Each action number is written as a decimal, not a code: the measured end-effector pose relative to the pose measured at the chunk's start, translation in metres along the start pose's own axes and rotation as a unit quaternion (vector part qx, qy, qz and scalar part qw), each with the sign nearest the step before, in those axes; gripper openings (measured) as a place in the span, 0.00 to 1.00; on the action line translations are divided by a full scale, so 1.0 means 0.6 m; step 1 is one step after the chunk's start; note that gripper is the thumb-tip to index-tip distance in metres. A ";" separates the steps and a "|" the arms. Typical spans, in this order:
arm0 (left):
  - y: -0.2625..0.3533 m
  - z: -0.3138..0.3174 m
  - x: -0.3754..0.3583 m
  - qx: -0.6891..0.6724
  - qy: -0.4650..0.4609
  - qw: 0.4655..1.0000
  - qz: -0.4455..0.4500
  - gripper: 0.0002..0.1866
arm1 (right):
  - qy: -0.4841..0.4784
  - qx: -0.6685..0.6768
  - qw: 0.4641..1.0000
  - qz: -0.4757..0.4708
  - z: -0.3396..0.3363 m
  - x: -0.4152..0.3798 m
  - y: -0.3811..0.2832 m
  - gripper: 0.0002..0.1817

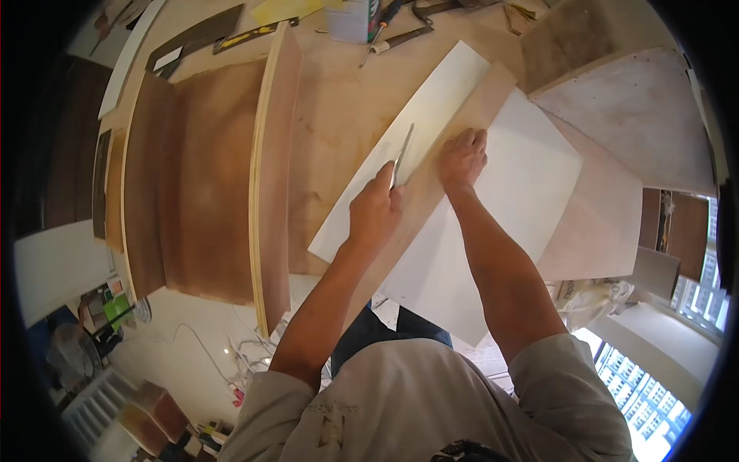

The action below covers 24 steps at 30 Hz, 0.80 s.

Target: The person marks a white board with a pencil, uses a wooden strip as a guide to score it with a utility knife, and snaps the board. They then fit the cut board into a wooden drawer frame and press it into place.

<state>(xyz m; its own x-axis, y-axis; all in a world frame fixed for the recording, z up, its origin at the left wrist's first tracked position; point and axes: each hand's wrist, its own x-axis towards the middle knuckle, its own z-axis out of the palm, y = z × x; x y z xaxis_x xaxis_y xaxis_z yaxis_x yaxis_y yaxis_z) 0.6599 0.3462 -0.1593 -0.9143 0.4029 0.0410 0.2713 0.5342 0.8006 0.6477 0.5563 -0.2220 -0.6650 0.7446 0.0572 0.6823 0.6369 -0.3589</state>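
My left hand (375, 206) is closed around a knife (403, 152) whose thin blade points away from me, over a white sheet (443, 88). A long, narrow wooden strip (422, 189) lies diagonally across the white material. My right hand (463, 158), fingers curled, presses down on this strip near its far end. To the right of the strip spreads the wider part of the white sheet (516, 177), its near corner hanging past the table edge. White material shows on both sides of the strip.
At left stands an open wooden box frame (269, 169). A hammer (402, 38), a screwdriver (382, 27) and a can (350, 19) are at the back of the plywood worktop (339, 100). Another wooden box (623, 115) stands at right. Cables (254, 350) lie on the floor.
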 end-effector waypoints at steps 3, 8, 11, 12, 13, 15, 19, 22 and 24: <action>-0.022 0.047 0.089 0.104 0.031 0.994 0.025 0.17 | 0.004 0.080 0.997 0.016 -0.009 0.012 -0.016 0.35; -0.080 0.082 0.149 0.286 0.107 0.951 0.050 0.10 | 0.078 0.003 0.997 -0.024 -0.005 0.005 -0.025 0.44; -0.092 0.087 0.140 0.324 0.118 0.928 0.141 0.11 | 0.067 0.037 0.997 -0.022 -0.008 0.007 -0.023 0.45; -0.095 0.089 0.139 0.324 0.128 0.926 0.147 0.12 | 0.068 0.047 0.996 -0.031 -0.004 0.008 -0.018 0.44; -0.098 0.092 0.140 0.324 0.139 0.923 0.152 0.13 | 0.070 0.056 0.995 -0.041 0.003 0.010 -0.011 0.44; -0.101 0.096 0.137 0.328 0.153 0.919 0.159 0.14 | 0.077 0.064 0.994 -0.054 0.008 0.008 -0.005 0.43; -0.097 0.094 0.140 0.327 0.162 0.917 0.162 0.14 | 0.102 0.083 0.989 -0.066 0.009 0.010 -0.007 0.39; -0.095 0.092 0.139 0.336 0.155 0.917 0.151 0.14 | 0.114 0.101 0.986 -0.075 0.006 0.009 -0.012 0.36; -0.096 0.092 0.138 0.335 0.156 0.917 0.149 0.14 | 0.114 0.108 0.985 -0.076 0.004 0.010 -0.013 0.36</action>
<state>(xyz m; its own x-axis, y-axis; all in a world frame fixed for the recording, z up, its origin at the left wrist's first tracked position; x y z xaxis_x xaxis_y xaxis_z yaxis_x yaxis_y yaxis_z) 0.5852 0.3902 -0.2350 -0.7824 0.4285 0.4520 0.5513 0.8141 0.1825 0.6379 0.5554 -0.2211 -0.6522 0.6849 0.3250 0.4827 0.7057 -0.5185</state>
